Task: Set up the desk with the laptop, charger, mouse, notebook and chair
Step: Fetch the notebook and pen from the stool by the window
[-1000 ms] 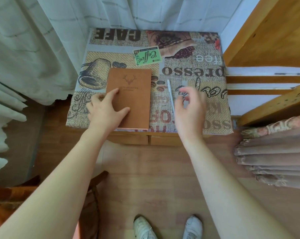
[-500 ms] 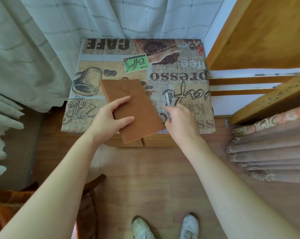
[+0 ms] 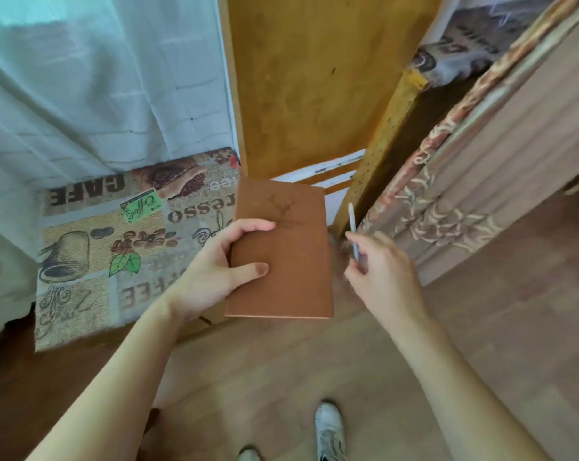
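Note:
A brown notebook [image 3: 291, 257] with an antler emblem is lifted in the air, to the right of the low table. My left hand [image 3: 220, 264] grips its left edge, thumb on the cover and fingers underneath. My right hand [image 3: 377, 271] holds a thin white pen [image 3: 353, 227] that points up and away. Both hands hover above the wooden floor. The laptop, charger, mouse and chair are out of view.
A low table with a coffee-print cloth [image 3: 115, 241] stands at the left under white curtains [image 3: 91, 81]. A wooden panel [image 3: 308, 78] rises in the middle, and patterned brown drapery [image 3: 474, 181] hangs at the right. My white shoes [image 3: 329, 430] stand on the floor.
My left hand has lifted the notebook off the table and carried it right. My right hand has picked up the pen. The view has swung to the right.

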